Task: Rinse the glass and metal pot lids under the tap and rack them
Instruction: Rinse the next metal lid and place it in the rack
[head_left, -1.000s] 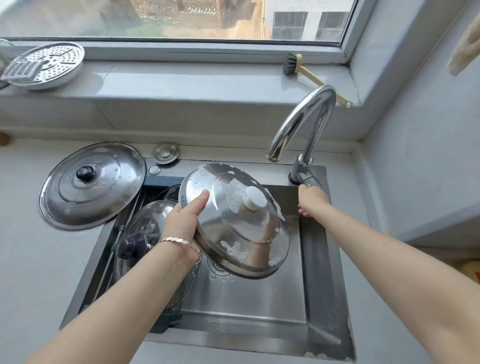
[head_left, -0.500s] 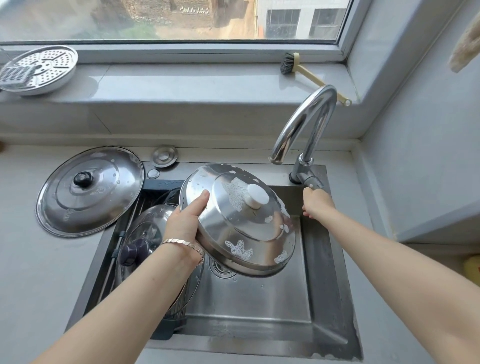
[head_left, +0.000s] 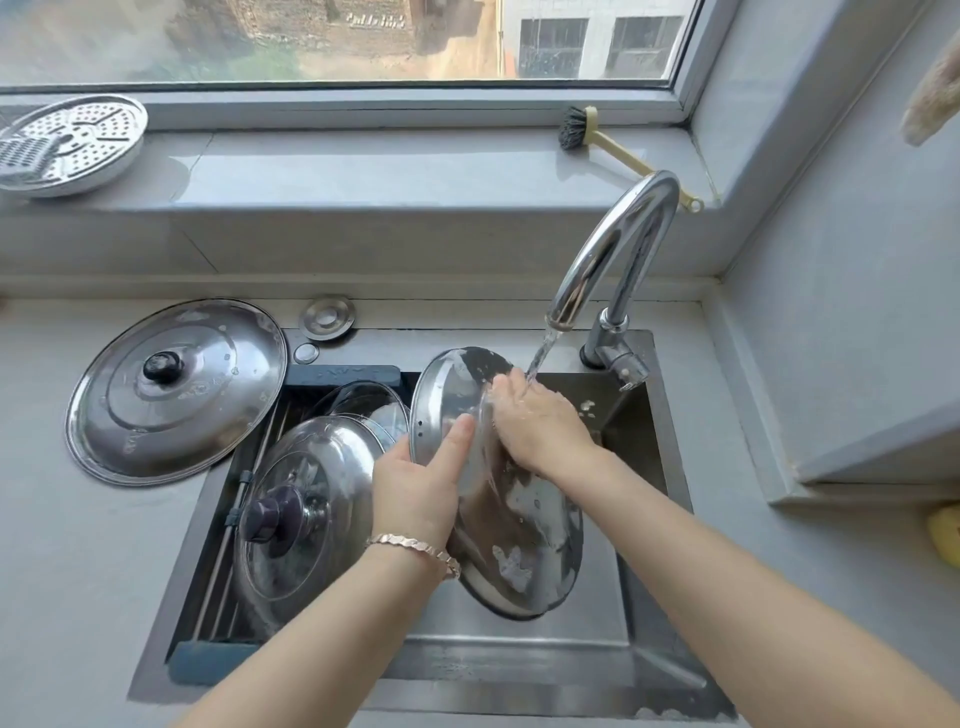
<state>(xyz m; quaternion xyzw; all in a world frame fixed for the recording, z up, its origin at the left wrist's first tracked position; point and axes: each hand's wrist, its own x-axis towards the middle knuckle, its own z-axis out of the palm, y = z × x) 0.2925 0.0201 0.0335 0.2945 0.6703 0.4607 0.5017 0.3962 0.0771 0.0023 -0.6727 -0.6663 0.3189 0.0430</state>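
Over the sink (head_left: 519, 670), a soapy metal lid (head_left: 519, 545) is held tilted on edge below the running tap (head_left: 613, 249); left hand (head_left: 415, 483) grips its rim, thumb curled onto the surface; right hand (head_left: 540, 431) lies flat on the lid, fingers straight, in the stream; a glass lid (head_left: 322, 467) rests in the rack (head_left: 213, 667) at left; a larger metal lid (head_left: 208, 405) lies on the counter.

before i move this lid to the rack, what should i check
1. Water from the tap running: ok, the stream hits the right hand at the lid's top edge.
2. Grip: ok, the left hand holds the metal lid by its rim.
3. Rinse: not ok, foam patches on the lower half.
4. Free space on the rack: cannot tell, the glass lid covers much of it.
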